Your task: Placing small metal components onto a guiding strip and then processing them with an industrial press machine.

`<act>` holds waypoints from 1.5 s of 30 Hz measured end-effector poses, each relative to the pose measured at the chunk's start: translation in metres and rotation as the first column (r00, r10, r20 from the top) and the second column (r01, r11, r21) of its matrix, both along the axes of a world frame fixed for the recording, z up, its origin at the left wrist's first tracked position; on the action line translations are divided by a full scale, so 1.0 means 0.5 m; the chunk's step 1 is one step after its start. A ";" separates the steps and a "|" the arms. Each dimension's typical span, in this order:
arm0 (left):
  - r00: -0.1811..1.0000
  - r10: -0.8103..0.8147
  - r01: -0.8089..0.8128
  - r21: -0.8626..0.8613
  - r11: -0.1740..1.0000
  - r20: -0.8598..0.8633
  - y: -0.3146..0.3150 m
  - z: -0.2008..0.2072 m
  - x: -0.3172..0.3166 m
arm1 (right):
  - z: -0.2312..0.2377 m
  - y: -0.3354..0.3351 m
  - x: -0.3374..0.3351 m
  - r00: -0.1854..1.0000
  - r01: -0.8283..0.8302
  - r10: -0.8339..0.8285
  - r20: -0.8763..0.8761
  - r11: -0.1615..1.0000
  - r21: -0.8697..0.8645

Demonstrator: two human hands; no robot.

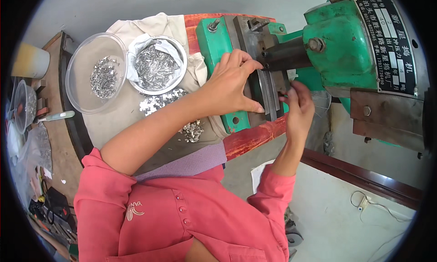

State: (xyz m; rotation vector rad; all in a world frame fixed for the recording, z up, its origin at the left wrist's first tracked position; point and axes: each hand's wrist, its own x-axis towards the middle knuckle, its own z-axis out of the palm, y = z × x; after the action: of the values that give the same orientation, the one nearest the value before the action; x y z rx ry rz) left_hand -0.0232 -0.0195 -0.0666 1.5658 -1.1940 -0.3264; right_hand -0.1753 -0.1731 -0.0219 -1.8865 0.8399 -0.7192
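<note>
A green punch press [337, 43] stands at the right, its dark cylindrical ram [287, 57] above a steel die [266, 96] on a green base [216, 45]. My left hand [230, 86] lies across the die's left side. Its thumb and index finger are spread apart, tips touching the die's edge by a narrow metal bar. At the die's right side, under the ram, my right hand [299, 102] has its fingers curled and pinched. Whatever sits between those fingertips is hidden.
On the cloth [127, 130] at left are a clear plastic tub [73, 80] of small metal pieces, a paper-lined metal bowl [181, 77] of slender metal pieces, and loose piles of bits [193, 131]. A side bench [59, 139] holds a knife-like tool [59, 116] and plastic bags.
</note>
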 end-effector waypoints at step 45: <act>0.999 0.039 -0.036 0.511 0.859 0.005 0.414 0.278 0.323 | 0.032 0.331 0.254 0.817 -0.576 0.529 0.230 0.765 0.289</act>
State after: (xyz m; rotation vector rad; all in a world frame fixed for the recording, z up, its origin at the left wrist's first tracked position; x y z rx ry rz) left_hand 0.1382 0.1876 0.0722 2.0411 -1.1231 -0.6647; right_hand -0.0485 -0.0075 -0.0058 -1.6159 0.2561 -0.2928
